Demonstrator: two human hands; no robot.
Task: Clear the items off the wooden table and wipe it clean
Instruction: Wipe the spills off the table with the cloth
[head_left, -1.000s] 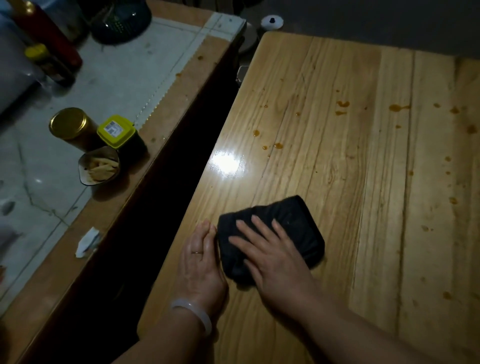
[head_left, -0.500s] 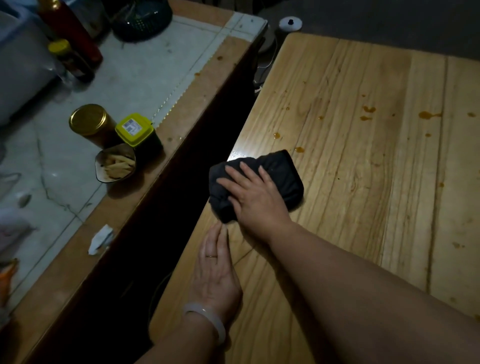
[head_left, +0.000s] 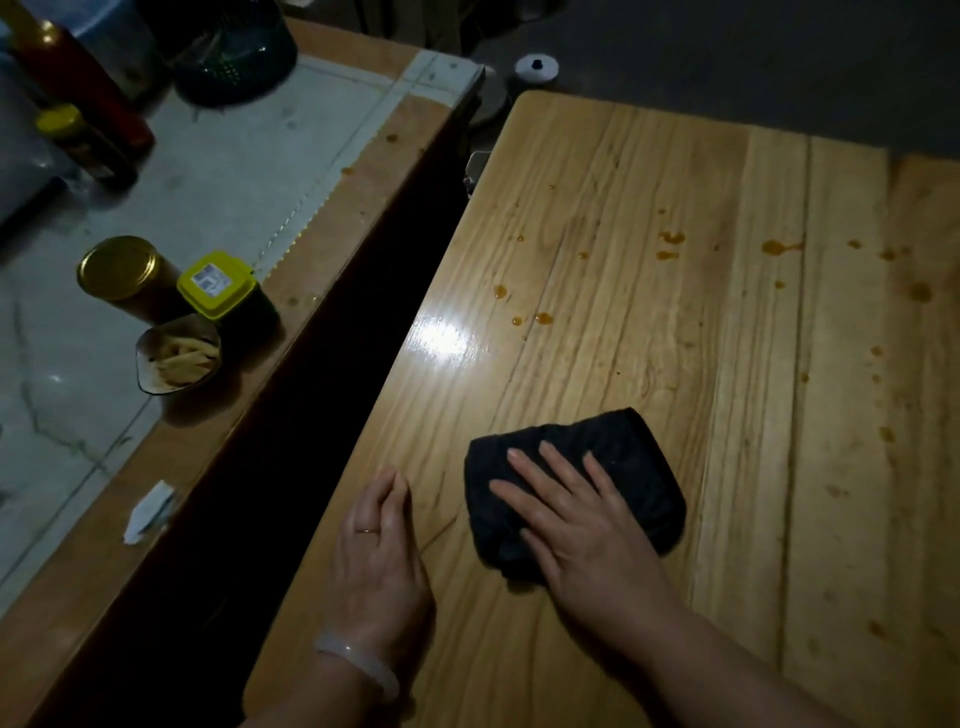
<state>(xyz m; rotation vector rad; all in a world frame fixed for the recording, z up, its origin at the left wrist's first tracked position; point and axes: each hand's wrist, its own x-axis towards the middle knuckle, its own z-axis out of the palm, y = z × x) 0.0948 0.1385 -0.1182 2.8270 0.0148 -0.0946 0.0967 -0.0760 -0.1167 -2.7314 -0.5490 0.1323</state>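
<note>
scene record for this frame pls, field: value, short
surface: wooden table, no items left on it besides the cloth
tool: dark cloth, bunched, lying on the table
right hand: flat on the cloth, fingers straight
left hand: flat on the bare wood beside the cloth, not touching it
residue: orange drops beyond the cloth, unwiped
side counter: gold-lidded jar, yellow-lidded jar
</note>
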